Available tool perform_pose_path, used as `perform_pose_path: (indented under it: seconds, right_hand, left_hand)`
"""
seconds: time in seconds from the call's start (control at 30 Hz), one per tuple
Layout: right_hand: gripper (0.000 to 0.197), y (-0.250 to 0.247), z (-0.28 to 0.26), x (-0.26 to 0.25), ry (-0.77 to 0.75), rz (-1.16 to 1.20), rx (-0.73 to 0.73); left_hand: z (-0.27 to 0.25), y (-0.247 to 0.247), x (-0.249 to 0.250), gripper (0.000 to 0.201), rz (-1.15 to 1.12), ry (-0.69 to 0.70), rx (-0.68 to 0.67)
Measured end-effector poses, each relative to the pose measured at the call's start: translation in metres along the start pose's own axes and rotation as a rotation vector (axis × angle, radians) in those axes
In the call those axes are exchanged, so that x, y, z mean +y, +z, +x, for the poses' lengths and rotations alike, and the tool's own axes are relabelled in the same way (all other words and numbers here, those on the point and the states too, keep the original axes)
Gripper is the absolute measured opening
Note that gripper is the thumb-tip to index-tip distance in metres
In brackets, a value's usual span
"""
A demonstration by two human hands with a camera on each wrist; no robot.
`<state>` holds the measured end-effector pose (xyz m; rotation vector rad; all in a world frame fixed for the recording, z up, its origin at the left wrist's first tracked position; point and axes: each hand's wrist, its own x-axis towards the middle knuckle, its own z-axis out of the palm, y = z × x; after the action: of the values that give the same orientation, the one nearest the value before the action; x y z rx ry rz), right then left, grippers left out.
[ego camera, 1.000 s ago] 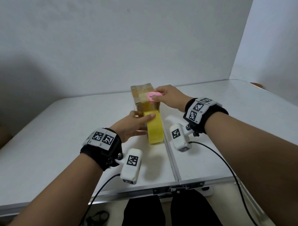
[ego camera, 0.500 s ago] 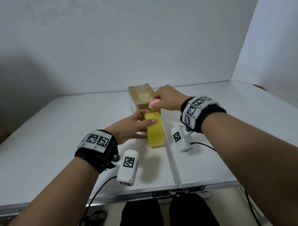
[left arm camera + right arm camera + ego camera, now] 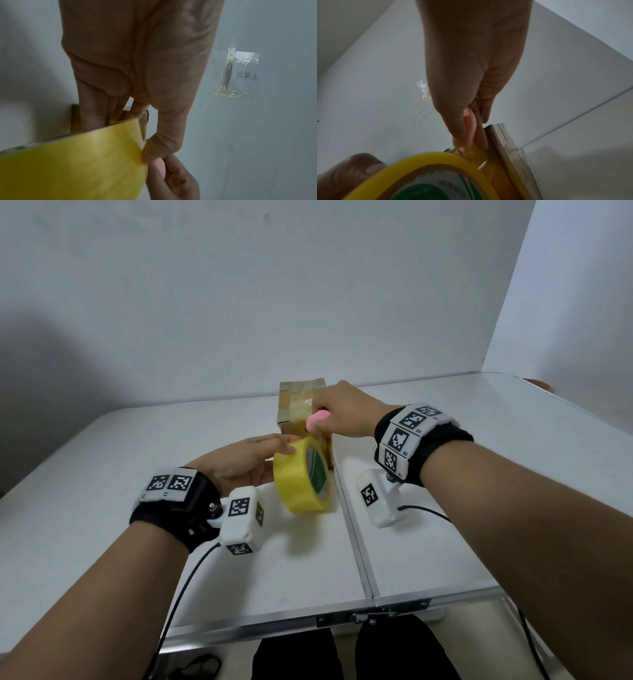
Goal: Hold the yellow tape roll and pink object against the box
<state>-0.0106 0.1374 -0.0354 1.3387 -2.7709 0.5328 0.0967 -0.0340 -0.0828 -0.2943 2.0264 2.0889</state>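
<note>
The left hand [image 3: 239, 463] holds the yellow tape roll [image 3: 301, 477] on edge between thumb and straight fingers, just on the near side of the cardboard box [image 3: 298, 402] at the middle of the white table [image 3: 445, 542], while the right hand [image 3: 342, 412] pinches a small pink cutter [image 3: 317, 418] at the box's near top edge, just above the tape roll.

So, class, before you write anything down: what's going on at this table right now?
A person is taping up a small brown cardboard box on a white folding table. The left hand holds a roll of yellow packing tape on edge just in front of the box. The right hand pinches a small pink plastic cutter at the box's near top edge, where a strip of tape runs from the roll. Whether the strip is cut through cannot be seen.
</note>
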Motion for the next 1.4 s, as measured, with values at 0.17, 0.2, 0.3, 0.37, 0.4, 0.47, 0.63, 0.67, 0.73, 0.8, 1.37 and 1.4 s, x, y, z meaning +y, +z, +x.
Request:
perform_pose_path:
  seconds: [0.17, 0.2, 0.3, 0.37, 0.4, 0.47, 0.63, 0.67, 0.73, 0.8, 1.37, 1.4]
  right_hand:
    - [0.028, 0.001, 0.008, -0.001, -0.010, -0.031, -0.067]
    - [0.028, 0.002, 0.010, 0.000, -0.013, -0.038, -0.081]
    - [0.033, 0.005, 0.010, 0.000, -0.033, -0.070, -0.109]
    - [0.034, 0.005, 0.010, 0.000, -0.049, -0.092, -0.111]
    - [0.034, 0.005, 0.010, -0.001, -0.055, -0.099, -0.112]
    - [0.031, 0.004, 0.012, -0.002, -0.062, -0.109, -0.121]
    - [0.027, 0.006, 0.012, -0.002, -0.048, -0.098, -0.129]
    - [0.026, 0.006, 0.011, -0.001, -0.050, -0.088, -0.120]
    - [0.025, 0.006, 0.010, 0.000, -0.059, -0.066, -0.109]
    - [0.025, 0.005, 0.009, -0.001, -0.056, -0.059, -0.110]
    - [0.033, 0.010, 0.008, -0.007, -0.035, -0.087, -0.167]
    - [0.033, 0.010, 0.008, -0.008, -0.036, -0.097, -0.172]
  left_hand:
    - [0.003, 0.005, 0.001, 0.049, 0.012, -0.009, -0.030]
    - [0.002, 0.007, 0.001, 0.042, 0.010, -0.005, -0.028]
    - [0.004, 0.012, -0.001, 0.045, 0.011, 0.003, -0.029]
    - [0.006, 0.013, -0.002, 0.056, 0.017, 0.005, -0.033]
    - [0.007, 0.013, -0.002, 0.055, 0.023, 0.000, -0.034]
    - [0.008, 0.012, -0.002, 0.044, 0.036, -0.007, -0.025]
    - [0.010, 0.011, -0.003, 0.035, 0.044, -0.016, -0.003]
    - [0.010, 0.012, -0.004, 0.035, 0.057, -0.019, 0.001]
    - [0.010, 0.013, -0.004, 0.035, 0.072, -0.028, 0.004]
    - [0.009, 0.014, -0.003, 0.034, 0.071, -0.035, 0.002]
    - [0.007, 0.021, 0.004, 0.039, 0.082, -0.033, 0.065]
    - [0.007, 0.022, 0.004, 0.039, 0.083, -0.032, 0.068]
